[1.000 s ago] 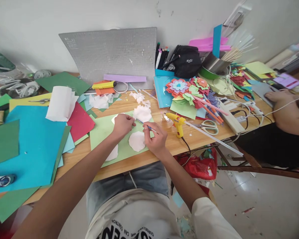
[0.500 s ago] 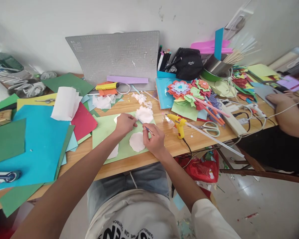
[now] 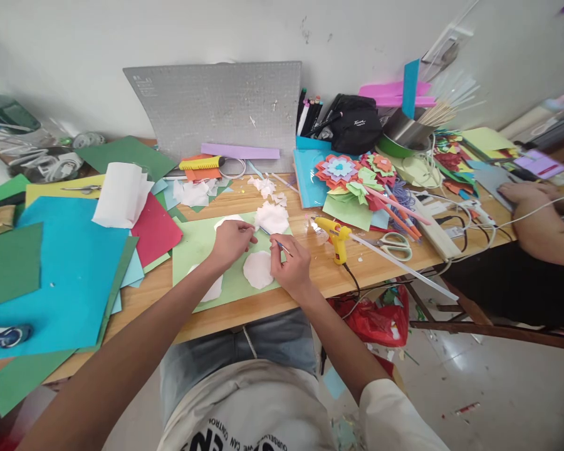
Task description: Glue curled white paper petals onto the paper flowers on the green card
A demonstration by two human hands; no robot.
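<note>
My right hand (image 3: 291,262) grips a thin dark-blue pen-like tool (image 3: 282,246), its tip pointing up and left. I cannot tell its exact kind. Fingers pinched together, my left hand (image 3: 235,241) is close to that tip; whatever is between them is too small to make out. Both hands are over a light green paper sheet (image 3: 235,279). On the sheet lie white paper pieces with wavy edges: a round one (image 3: 257,270) under my right hand, a layered one (image 3: 271,217) above it, and others partly hidden by my left hand and forearm.
A yellow glue gun (image 3: 334,235) and scissors (image 3: 395,245) lie to the right, near paper flowers (image 3: 341,169). Coloured sheets, including blue (image 3: 75,269), cover the left. A grey cutting mat (image 3: 216,106) leans on the wall. Another person's arm (image 3: 540,219) rests at far right.
The view has shifted slightly. My hands stay in nearly the same place over the green sheet, and the right still holds the thin tool.
</note>
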